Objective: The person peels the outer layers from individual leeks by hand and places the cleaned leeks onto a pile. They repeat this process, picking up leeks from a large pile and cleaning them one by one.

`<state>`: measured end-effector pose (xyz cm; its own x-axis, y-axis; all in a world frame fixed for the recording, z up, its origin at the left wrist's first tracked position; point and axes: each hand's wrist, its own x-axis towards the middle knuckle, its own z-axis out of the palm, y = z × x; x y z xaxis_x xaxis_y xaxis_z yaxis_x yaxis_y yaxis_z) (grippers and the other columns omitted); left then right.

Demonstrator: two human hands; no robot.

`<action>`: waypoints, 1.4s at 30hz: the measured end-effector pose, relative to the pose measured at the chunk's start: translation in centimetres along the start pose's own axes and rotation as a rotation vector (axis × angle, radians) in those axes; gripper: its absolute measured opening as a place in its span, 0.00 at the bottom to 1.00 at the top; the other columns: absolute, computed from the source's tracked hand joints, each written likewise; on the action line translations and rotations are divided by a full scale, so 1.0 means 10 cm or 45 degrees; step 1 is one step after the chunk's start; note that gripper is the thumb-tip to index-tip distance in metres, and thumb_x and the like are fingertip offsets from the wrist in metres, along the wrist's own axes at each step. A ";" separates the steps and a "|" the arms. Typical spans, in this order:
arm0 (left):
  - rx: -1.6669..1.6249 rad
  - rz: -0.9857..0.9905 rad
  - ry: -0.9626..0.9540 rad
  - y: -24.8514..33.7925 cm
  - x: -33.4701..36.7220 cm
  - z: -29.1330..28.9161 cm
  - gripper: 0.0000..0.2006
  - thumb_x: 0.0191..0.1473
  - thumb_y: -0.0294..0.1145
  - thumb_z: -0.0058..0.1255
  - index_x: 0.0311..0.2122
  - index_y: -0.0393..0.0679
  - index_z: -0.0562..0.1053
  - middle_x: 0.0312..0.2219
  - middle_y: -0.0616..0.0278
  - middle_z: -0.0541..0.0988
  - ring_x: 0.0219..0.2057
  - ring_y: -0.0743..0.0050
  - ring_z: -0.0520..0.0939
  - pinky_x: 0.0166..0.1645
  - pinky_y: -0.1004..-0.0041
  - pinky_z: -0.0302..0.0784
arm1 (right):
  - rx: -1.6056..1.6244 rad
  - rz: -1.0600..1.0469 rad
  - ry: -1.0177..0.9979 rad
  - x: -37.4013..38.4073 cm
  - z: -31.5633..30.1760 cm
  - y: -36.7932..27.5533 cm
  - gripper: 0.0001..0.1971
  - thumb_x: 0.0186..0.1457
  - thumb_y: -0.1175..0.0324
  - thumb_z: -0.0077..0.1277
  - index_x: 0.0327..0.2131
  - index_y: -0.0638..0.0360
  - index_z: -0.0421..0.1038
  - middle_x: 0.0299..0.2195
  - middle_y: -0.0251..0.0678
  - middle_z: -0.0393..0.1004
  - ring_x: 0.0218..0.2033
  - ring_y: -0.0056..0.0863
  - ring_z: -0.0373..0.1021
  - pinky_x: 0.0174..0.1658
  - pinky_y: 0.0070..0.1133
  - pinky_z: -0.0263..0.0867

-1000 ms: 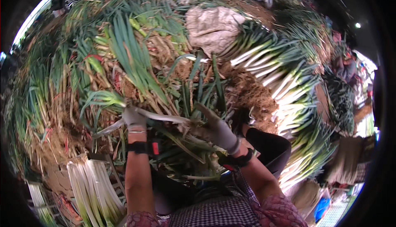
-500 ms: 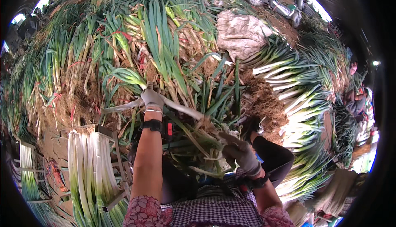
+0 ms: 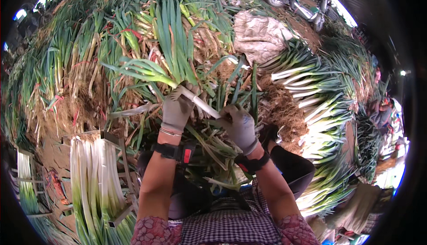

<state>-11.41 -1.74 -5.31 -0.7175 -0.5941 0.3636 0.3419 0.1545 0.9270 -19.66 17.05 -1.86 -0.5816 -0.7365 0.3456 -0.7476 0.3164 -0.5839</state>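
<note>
Rack (image 3: 122,217) at lower left, stalks (image 3: 95,178) inside. Leek (image 3: 199,103): slants diagonally, leaves (image 3: 144,70) upper-left, white end (image 3: 215,113) lower-right. Grips middle with left hand (image 3: 177,109), pinches white end with right hand (image 3: 240,127).

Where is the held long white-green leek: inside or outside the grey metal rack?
Outside: left hand grips the leek away from the rack.

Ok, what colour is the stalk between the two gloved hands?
White; that stalk shows best in the head view.

Brown dirt ground (image 3: 52,156) carries heaped leeks (image 3: 84,49), white-stemmed leeks (image 3: 318,111) in rows and a scooter (image 3: 302,8).
</note>
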 end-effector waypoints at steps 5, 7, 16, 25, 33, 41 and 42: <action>-1.264 -0.615 0.315 0.07 0.00 -0.14 0.11 0.57 0.29 0.46 0.43 0.34 0.68 0.41 0.51 0.75 0.46 0.55 0.76 0.52 0.60 0.73 | 0.033 -0.108 0.064 -0.01 -0.01 -0.01 0.13 0.40 0.69 0.61 0.31 0.55 0.69 0.32 0.36 0.71 0.28 0.37 0.71 0.30 0.29 0.67; -1.212 -0.625 0.339 0.08 -0.02 -0.15 0.11 0.57 0.29 0.47 0.43 0.34 0.68 0.40 0.51 0.75 0.45 0.55 0.77 0.52 0.60 0.74 | -0.009 -0.159 0.063 -0.04 0.01 -0.03 0.13 0.41 0.70 0.60 0.32 0.55 0.68 0.33 0.36 0.72 0.28 0.38 0.72 0.30 0.29 0.67; -1.050 -0.620 0.383 0.13 -0.04 -0.10 0.06 0.57 0.28 0.47 0.36 0.35 0.70 0.32 0.54 0.77 0.37 0.60 0.80 0.45 0.60 0.78 | 0.174 0.012 0.038 -0.17 -0.02 -0.08 0.15 0.41 0.70 0.61 0.33 0.58 0.67 0.31 0.38 0.72 0.26 0.37 0.72 0.29 0.28 0.68; -0.942 -0.592 0.396 0.11 -0.02 -0.01 0.07 0.57 0.30 0.49 0.34 0.37 0.71 0.29 0.59 0.77 0.34 0.64 0.81 0.40 0.65 0.82 | 0.158 0.120 0.070 -0.09 0.03 -0.10 0.12 0.37 0.75 0.61 0.27 0.62 0.69 0.23 0.40 0.70 0.25 0.36 0.70 0.29 0.25 0.65; -0.716 -0.568 0.538 0.13 -0.02 0.10 0.08 0.53 0.27 0.53 0.38 0.37 0.71 0.26 0.62 0.76 0.25 0.69 0.80 0.27 0.73 0.80 | -0.100 -0.041 0.214 0.13 0.11 -0.31 0.18 0.39 0.66 0.62 0.36 0.54 0.69 0.36 0.39 0.71 0.35 0.40 0.70 0.36 0.30 0.67; -0.729 -0.586 0.569 0.14 -0.01 0.09 0.06 0.53 0.28 0.54 0.34 0.38 0.71 0.24 0.63 0.76 0.24 0.71 0.79 0.27 0.72 0.79 | 0.933 0.093 0.313 0.21 0.40 -0.04 0.10 0.50 0.64 0.57 0.32 0.57 0.68 0.29 0.30 0.69 0.28 0.25 0.67 0.29 0.22 0.64; -0.723 -0.592 0.600 0.17 0.00 0.07 0.05 0.53 0.28 0.54 0.32 0.39 0.71 0.22 0.62 0.76 0.22 0.71 0.79 0.27 0.71 0.79 | 0.935 0.093 0.308 0.19 0.29 -0.06 0.10 0.50 0.64 0.57 0.32 0.57 0.68 0.29 0.30 0.69 0.28 0.25 0.67 0.29 0.22 0.64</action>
<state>-11.26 -0.89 -3.68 -0.5762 -0.7835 -0.2327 0.4175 -0.5269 0.7403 -19.40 13.73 -3.06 -0.7381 -0.5514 0.3888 -0.3494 -0.1805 -0.9194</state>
